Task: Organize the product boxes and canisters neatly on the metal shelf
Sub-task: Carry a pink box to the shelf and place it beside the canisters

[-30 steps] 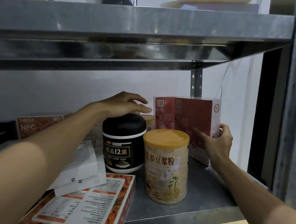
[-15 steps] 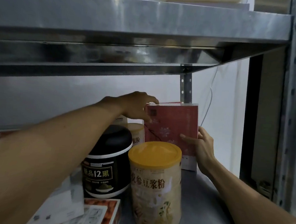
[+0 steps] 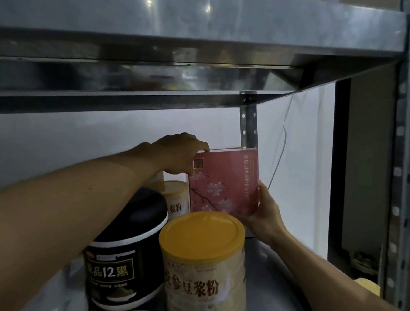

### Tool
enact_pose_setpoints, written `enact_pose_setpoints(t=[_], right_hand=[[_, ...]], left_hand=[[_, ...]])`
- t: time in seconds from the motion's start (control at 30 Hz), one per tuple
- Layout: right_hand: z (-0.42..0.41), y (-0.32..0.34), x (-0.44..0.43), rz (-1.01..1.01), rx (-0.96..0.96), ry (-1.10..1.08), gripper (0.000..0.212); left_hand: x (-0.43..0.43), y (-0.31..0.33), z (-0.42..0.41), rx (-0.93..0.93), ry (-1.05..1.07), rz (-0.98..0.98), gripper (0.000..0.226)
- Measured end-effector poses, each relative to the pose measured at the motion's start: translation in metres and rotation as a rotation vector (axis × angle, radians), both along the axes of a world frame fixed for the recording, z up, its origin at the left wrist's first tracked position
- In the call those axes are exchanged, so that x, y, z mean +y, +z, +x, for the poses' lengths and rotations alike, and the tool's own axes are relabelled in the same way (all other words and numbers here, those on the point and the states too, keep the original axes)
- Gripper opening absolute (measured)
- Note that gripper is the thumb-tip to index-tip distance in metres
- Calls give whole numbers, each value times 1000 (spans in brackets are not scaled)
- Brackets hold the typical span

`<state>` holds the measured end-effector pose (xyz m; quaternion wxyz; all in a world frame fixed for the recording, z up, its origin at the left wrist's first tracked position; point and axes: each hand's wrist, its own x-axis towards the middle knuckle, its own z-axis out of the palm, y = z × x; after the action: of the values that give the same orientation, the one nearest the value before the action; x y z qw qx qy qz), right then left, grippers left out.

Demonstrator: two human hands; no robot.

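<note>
Grip-wise, found left grip [image 3: 179, 156] curled over top corner of red box [image 3: 224, 181], right grip [image 3: 265, 210] clasping its lower right edge. Judged as squaring it upright at back right of metal shelf [image 3: 275, 281], behind yellow-lidded canister [image 3: 202, 230].

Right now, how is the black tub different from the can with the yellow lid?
The black tub has a domed black lid; the yellow-lidded can has a flat yellow one. The black tub is squat and dark; the yellow-lidded can is slimmer and pale. Both stand upright on the shelf and carry Chinese lettering.
</note>
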<state>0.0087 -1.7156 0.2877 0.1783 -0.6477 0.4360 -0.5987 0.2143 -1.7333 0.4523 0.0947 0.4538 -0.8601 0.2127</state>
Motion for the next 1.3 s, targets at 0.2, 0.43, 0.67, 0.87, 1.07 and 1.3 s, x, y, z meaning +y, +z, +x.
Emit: enact_pose_setpoints(t=[0.2, 0.43, 0.67, 0.87, 1.07, 1.3], right_hand=[[0, -5, -17, 32, -67, -8, 84], [-5, -12, -39, 89, -83, 63, 92], [-11, -16, -52, 77, -143, 194, 93], [-15, -18, -58, 80, -148, 255, 90], [-16, -18, -58, 119, -99, 271, 67], [-17, -21, -62, 146, -104, 257, 76]], left_hand=[[-4, -2, -6, 53, 26, 53, 65], [-10, 7, -10, 93, 54, 167, 59], [-24, -5, -8, 244, 29, 254, 54], [-24, -10, -8, 285, 14, 189, 50], [-26, -11, -7, 314, 13, 170, 54], [-25, -12, -4, 347, -10, 199, 55]])
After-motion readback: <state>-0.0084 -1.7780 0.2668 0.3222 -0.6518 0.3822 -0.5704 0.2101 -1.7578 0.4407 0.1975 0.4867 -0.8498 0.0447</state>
